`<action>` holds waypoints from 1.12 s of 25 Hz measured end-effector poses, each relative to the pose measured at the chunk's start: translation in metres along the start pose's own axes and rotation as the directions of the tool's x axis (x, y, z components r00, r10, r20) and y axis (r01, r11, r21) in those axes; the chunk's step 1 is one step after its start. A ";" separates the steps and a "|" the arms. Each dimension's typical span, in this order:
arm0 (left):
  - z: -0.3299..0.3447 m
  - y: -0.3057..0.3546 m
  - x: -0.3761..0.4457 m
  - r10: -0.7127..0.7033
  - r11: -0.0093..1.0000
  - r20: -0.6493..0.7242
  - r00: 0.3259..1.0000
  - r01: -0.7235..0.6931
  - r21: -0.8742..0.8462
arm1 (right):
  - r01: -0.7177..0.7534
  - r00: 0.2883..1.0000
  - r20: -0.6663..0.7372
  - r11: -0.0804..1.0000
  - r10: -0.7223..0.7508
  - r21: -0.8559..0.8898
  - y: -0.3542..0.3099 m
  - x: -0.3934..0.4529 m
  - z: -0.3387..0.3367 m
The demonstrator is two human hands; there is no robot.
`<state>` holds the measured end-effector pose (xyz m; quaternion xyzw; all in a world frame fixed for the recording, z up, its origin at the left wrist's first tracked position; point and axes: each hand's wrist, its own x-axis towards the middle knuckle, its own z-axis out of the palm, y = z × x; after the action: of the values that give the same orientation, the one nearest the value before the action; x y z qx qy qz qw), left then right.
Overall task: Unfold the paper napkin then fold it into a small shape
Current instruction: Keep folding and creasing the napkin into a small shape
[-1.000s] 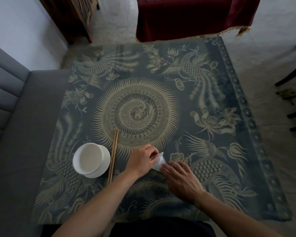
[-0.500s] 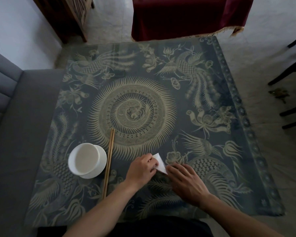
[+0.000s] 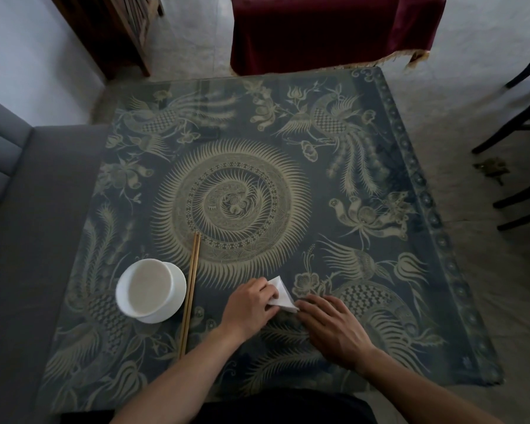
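So the paper napkin (image 3: 280, 293) is already down to a small white triangle-ish shape, lying on the counter (image 3: 380, 301) near the front edge, right between the two hands. The left hand (image 3: 250, 304) sits on the napkin's left side with its fingers curled over that edge, so its grip looks like it's pinching the paper, though the fingertips themselves are hidden under the knuckles. The right hand (image 3: 331, 327) comes in from the lower right with fingers fairly straight and spread, tips touching the napkin's near right corner and pressing it flat; that one is a relaxed, unclenched grip, not wrapped around anything.

Left of the hands there's a pair of chopsticks (image 3: 190, 293) lying side by side, running roughly front to back, and just beside them on the left a white bowl (image 3: 149, 290) sitting on a white saucer (image 3: 178, 296). The counter has a dark blue cloth with a pale pattern of birds and a big round swirl in the middle, under what looks like glass.

Around it: a grey sofa (image 3: 22, 240) on the left, a dark red cloth (image 3: 334, 29) hanging at the far side, dark chair legs (image 3: 514, 123) off to the right.
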<state>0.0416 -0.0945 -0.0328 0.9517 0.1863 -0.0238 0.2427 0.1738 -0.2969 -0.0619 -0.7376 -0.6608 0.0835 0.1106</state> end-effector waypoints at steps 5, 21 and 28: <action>0.000 -0.003 -0.001 0.020 1.000 -0.032 0.999 -0.019 0.010 | -0.037 0.999 0.010 0.999 0.036 0.032 0.000 -0.004 0.000; 0.019 -0.027 -0.039 0.356 0.900 -0.013 0.934 -0.339 0.275 | 0.023 0.994 0.106 0.995 -0.012 -0.097 -0.008 -0.002 0.004; 0.020 -0.031 -0.055 0.242 0.915 0.154 0.958 -0.278 0.291 | 0.007 0.994 0.110 0.990 0.009 -0.141 -0.013 0.000 0.001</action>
<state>-0.0203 -0.0975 -0.0569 0.9913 0.0375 -0.0748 0.1017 0.1612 -0.2955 -0.0591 -0.7383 -0.6697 0.0773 0.0213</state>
